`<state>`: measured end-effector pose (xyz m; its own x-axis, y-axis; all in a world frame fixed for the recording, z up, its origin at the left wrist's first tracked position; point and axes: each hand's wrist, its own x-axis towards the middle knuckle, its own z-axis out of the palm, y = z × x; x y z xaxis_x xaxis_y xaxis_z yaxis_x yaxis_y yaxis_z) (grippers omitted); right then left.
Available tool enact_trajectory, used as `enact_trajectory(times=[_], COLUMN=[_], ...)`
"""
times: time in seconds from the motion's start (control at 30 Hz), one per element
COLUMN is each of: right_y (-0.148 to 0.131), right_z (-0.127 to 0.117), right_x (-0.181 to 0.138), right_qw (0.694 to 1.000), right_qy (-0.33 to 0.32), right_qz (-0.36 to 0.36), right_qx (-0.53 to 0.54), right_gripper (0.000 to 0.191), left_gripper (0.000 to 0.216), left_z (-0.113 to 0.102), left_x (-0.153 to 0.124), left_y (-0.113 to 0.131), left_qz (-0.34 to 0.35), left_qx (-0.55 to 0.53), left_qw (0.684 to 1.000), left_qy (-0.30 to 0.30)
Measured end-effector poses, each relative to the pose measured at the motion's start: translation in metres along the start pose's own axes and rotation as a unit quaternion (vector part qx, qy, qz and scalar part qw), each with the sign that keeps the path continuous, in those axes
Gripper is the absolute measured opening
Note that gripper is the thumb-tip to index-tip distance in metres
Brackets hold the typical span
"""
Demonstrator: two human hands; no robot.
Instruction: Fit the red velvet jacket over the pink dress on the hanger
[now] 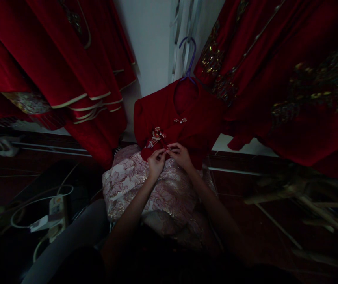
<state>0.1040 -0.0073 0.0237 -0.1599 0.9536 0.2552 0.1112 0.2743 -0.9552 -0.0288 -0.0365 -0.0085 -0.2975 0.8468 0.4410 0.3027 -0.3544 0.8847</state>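
Note:
A red short-sleeved garment (181,102) hangs in front of me on a purple hanger (191,63). Jewelled ornaments (157,135) sit on its chest, with a smaller pearl-like ornament (181,120) nearer the neckline. My left hand (156,161) pinches the garment's front edge just under the ornaments. Close beside it, my right hand (180,154) pinches the same edge, and the fingertips of both hands nearly meet. Whatever small piece may lie between the fingertips is too dark to make out. Below the hands spreads a pale pink floral fabric (127,181) with a metallic sheen.
Red garments with pale trim (77,71) hang at the left; red garments with gold sequins (275,79) hang at the right. A power strip (57,213) with white cables lies at lower left. A blurred wooden frame (293,191) stands at lower right. White shoes (7,149) rest far left.

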Motion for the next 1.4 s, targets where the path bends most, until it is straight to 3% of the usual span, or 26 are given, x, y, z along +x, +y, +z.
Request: enact_trajectory(times=[0.27, 0.47, 0.7, 0.9, 1.0, 1.17, 1.4], right_y=[0.001, 0.000, -0.009, -0.036, -0.046, -0.044, -0.027], right_z=[0.007, 0.021, 0.011, -0.010, -0.023, -0.036, -0.029], right_x=[-0.002, -0.004, -0.001, 0.001, 0.000, -0.002, 0.000], right_qw=[0.995, 0.978, 0.992, 0.987, 0.989, 0.980, 0.972], right_qy=[0.042, 0.117, 0.072, 0.134, 0.083, -0.086, -0.090], right_qz=[-0.044, -0.045, -0.027, -0.041, -0.061, -0.066, -0.095], right_qx=[-0.080, -0.168, -0.097, -0.083, -0.109, -0.164, -0.196], right_gripper=[0.022, 0.023, 0.017, 0.014, 0.016, 0.019, 0.023], left_gripper=[0.019, 0.022, 0.020, 0.020, 0.024, 0.023, 0.022], left_z=[-0.001, -0.002, -0.004, -0.004, -0.003, -0.003, -0.004], left_x=[0.001, -0.003, -0.003, -0.004, -0.004, -0.004, -0.007], left_y=[-0.002, 0.000, 0.013, 0.013, 0.010, 0.009, 0.010], left_qz=[-0.003, 0.051, 0.052, 0.058, 0.061, 0.059, 0.055], left_qx=[0.010, 0.048, 0.033, 0.058, 0.058, 0.048, 0.021], left_qw=[1.000, 0.997, 0.998, 0.997, 0.996, 0.997, 0.998], left_qy=[-0.024, -0.044, 0.031, 0.013, 0.000, 0.001, 0.009])
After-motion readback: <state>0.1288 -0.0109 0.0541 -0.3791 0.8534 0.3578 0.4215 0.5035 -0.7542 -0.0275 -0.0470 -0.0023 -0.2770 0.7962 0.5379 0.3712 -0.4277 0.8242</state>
